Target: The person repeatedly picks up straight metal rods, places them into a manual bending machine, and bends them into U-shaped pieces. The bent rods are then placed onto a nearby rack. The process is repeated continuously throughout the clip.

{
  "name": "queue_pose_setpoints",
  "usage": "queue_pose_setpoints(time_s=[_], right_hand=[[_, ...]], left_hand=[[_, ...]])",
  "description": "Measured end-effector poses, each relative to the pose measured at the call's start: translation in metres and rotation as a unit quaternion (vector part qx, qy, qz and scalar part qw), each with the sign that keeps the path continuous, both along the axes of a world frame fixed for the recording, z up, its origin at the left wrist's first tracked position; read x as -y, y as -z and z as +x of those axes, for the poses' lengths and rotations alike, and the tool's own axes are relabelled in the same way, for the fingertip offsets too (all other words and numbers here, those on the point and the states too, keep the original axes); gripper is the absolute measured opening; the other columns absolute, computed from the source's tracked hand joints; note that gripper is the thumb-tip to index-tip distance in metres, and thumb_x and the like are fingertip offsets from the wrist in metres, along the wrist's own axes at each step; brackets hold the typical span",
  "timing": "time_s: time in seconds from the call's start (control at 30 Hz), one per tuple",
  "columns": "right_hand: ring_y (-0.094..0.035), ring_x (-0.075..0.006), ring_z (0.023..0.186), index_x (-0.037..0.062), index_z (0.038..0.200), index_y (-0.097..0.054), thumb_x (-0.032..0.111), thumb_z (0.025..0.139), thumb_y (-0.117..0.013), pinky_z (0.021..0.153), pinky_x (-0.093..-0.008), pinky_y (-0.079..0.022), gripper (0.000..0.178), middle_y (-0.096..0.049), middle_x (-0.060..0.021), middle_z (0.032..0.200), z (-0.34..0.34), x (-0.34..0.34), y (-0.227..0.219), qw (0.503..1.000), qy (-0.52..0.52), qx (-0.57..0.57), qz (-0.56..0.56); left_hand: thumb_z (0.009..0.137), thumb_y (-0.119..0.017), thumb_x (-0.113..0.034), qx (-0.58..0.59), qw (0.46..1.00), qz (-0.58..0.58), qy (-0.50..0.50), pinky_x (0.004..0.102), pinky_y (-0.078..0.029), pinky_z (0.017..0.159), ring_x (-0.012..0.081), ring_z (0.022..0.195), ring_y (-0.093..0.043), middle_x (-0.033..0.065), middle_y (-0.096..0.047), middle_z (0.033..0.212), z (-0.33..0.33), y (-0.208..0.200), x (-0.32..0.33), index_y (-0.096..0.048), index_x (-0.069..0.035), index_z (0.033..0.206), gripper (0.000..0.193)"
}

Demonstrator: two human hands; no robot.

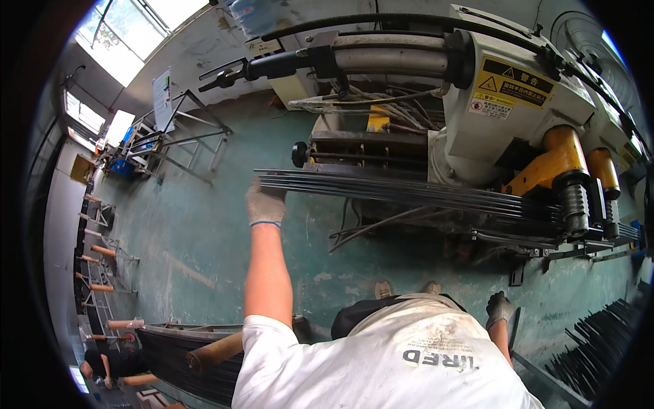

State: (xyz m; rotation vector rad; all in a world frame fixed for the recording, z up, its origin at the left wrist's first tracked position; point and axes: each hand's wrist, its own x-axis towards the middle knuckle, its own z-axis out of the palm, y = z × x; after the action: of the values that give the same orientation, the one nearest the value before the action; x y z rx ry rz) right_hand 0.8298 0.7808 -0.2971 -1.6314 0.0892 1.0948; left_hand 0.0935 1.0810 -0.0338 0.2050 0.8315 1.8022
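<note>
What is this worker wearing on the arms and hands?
Both hands are gloved. The left hand wears a light grey knitted work glove with a blue band at the cuff. The right hand wears a darker grey glove. The forearms are bare, and a white short-sleeved shirt, smudged with dirt and printed with dark lettering, covers the shoulders.

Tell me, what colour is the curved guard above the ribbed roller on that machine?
The guard is yellow-orange, above a dark roller; the head view shows it best.

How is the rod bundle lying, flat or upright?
Flat: the rod bundle runs sideways along the machine, its end in the gloved left hand.
</note>
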Motion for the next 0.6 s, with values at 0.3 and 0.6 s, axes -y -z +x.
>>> queue_pose_setpoints(time_s=[0.3, 0.6], right_hand=[[-0.065, -0.0174, 0.066, 0.0042, 0.095, -0.077, 0.037, 0.104, -0.068, 0.061, -0.0342, -0.05, 0.035, -0.073, -0.0052, 0.081, -0.015, 0.061, -0.005, 0.975, -0.04, 0.168, -0.139], [-0.062, -0.0191, 0.066, 0.0001, 0.096, -0.077, 0.031, 0.101, -0.07, 0.062, -0.0355, -0.049, 0.032, -0.074, -0.0081, 0.083, -0.013, 0.025, -0.026, 0.957, -0.114, 0.139, -0.227]], left_hand=[[0.115, -0.055, -0.052, -0.052, 0.993, 0.003, 0.11, 0.0618, -0.049, 0.118, 0.0376, 0.138, -0.063, 0.0134, -0.066, 0.152, -0.059, 0.025, -0.015, -0.058, -0.024, 0.156, 0.05], [0.115, -0.057, -0.048, -0.134, 0.979, -0.063, 0.144, 0.0597, -0.045, 0.121, 0.0376, 0.141, -0.061, 0.0104, -0.062, 0.159, -0.047, 0.009, -0.009, -0.052, -0.021, 0.164, 0.057]])
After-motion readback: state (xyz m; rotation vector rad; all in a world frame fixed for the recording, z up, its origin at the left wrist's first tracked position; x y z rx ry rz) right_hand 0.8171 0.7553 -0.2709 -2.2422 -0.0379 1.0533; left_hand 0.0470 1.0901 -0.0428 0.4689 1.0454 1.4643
